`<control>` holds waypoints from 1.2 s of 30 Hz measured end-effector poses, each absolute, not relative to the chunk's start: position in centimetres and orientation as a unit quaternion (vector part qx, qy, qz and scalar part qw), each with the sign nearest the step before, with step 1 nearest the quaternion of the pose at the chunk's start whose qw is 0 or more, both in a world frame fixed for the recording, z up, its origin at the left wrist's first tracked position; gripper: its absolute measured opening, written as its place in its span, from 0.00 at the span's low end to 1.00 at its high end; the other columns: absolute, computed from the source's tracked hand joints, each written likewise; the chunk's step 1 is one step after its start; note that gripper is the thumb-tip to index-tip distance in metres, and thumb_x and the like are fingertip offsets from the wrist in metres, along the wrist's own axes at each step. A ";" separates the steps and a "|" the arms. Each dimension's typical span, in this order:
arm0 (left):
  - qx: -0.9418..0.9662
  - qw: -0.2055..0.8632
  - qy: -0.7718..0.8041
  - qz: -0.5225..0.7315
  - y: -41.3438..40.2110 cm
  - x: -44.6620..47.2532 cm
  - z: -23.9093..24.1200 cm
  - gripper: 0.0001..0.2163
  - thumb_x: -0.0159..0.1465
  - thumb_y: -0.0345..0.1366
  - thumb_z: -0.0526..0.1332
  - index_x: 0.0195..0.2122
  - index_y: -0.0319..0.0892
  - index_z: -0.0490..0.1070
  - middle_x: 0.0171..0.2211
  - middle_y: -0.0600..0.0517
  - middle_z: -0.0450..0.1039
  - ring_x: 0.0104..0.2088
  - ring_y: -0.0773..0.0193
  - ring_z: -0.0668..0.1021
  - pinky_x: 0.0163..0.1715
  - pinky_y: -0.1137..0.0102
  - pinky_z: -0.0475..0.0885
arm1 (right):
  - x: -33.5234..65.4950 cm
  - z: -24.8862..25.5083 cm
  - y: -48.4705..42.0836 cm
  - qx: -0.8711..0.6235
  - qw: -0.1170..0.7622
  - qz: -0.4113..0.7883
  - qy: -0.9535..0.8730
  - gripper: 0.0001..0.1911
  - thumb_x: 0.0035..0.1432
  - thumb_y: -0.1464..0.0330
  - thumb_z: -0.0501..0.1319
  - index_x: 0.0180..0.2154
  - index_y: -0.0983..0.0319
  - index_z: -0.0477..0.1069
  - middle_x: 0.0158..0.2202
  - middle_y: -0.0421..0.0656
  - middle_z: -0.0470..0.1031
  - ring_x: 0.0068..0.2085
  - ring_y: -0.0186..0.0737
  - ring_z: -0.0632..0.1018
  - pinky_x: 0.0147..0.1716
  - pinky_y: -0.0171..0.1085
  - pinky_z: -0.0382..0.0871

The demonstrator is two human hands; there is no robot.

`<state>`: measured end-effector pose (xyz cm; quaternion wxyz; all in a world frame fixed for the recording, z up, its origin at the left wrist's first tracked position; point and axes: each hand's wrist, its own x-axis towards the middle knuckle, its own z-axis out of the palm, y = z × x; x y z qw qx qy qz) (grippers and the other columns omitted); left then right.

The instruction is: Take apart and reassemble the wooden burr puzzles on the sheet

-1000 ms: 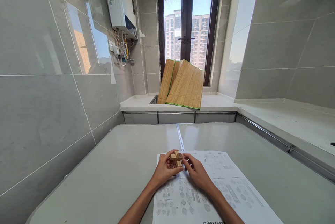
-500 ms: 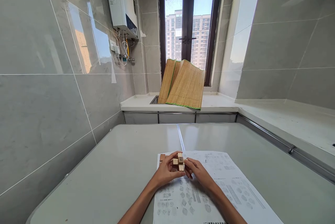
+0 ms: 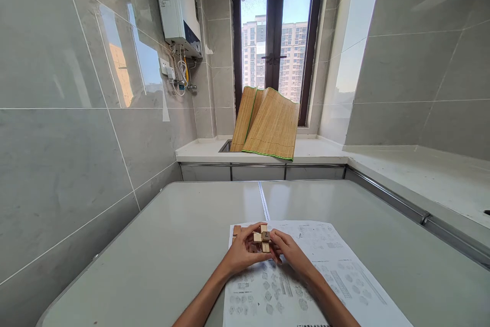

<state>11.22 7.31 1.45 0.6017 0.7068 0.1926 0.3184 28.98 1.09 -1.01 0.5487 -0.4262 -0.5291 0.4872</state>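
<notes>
Bracing the cross-shaped wooden piece (image 3: pixel 262 238) from its left side, the left hand (image 3: pixel 241 252) gripped it with the thumb low and a finger over the top, probably to steady it while leaving its marked front in view. The right hand (image 3: pixel 288 248) closed its fingertips about the opposite end, seemingly so that both hands shared control. The piece thus sat between the two hands, above the printed paper (image 3: pixel 285 311), whose drawings faced up, perhaps handy for glancing at. Just beyond the left hand, a browner wooden block (image 3: pixel 237 230) lay near the paper's far left corner, partly hidden by the fingers. The paper rested on the pale surface (image 3: pixel 153 250); farther off, a bamboo mat (image 3: pixel 271 128) leaned before the window (image 3: pixel 272 36).
</notes>
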 end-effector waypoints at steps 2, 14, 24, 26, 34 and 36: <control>0.721 0.589 0.197 0.309 7.4 11.2 1.3 0.34 0.53 0.38 0.76 0.61 0.50 0.68 0.49 0.48 0.71 0.48 0.55 0.79 0.51 0.59 0.75 | 29.0 -1.0 1.1 -0.423 0.549 0.489 -0.529 0.24 0.62 0.44 0.56 0.31 0.58 0.64 0.20 0.34 0.67 0.20 0.33 0.66 0.24 0.34 0.61; 0.880 0.226 0.308 0.281 9.3 9.9 -0.7 0.45 0.49 0.51 0.75 0.66 0.48 0.58 0.65 0.42 0.61 0.66 0.39 0.60 0.64 0.44 0.59 | 30.6 -3.3 2.4 -0.629 0.573 0.249 -0.464 0.28 0.60 0.40 0.54 0.29 0.57 0.69 0.21 0.38 0.72 0.24 0.41 0.72 0.28 0.38 0.64; 0.902 0.205 0.301 0.234 9.8 9.3 -1.1 0.38 0.56 0.56 0.69 0.64 0.49 0.62 0.64 0.44 0.65 0.68 0.40 0.59 0.67 0.43 0.52 | 30.0 -3.1 2.1 -0.625 0.534 0.222 -0.524 0.25 0.61 0.42 0.55 0.31 0.57 0.70 0.28 0.43 0.79 0.27 0.45 0.75 0.32 0.40 0.66; 0.897 0.215 0.303 0.239 9.9 9.2 -1.1 0.37 0.55 0.55 0.70 0.63 0.49 0.63 0.63 0.44 0.67 0.67 0.40 0.61 0.66 0.44 0.56 | 30.0 -3.2 2.1 -0.627 0.532 0.219 -0.525 0.26 0.61 0.42 0.55 0.30 0.57 0.70 0.28 0.43 0.79 0.27 0.45 0.75 0.31 0.40 0.65; 0.899 0.235 0.296 0.222 10.4 8.8 -1.3 0.40 0.55 0.58 0.69 0.64 0.48 0.60 0.65 0.43 0.63 0.68 0.40 0.58 0.67 0.43 0.50 | 30.1 -3.2 1.9 -0.639 0.517 0.224 -0.524 0.25 0.61 0.43 0.56 0.31 0.57 0.70 0.28 0.42 0.79 0.28 0.44 0.75 0.32 0.40 0.66; 0.899 0.234 0.295 0.226 10.5 8.7 -1.2 0.39 0.54 0.59 0.69 0.64 0.48 0.61 0.64 0.43 0.64 0.68 0.40 0.59 0.67 0.43 0.50 | 30.0 -3.1 1.9 -0.642 0.514 0.222 -0.524 0.25 0.60 0.42 0.56 0.31 0.57 0.70 0.28 0.42 0.78 0.28 0.44 0.74 0.32 0.40 0.66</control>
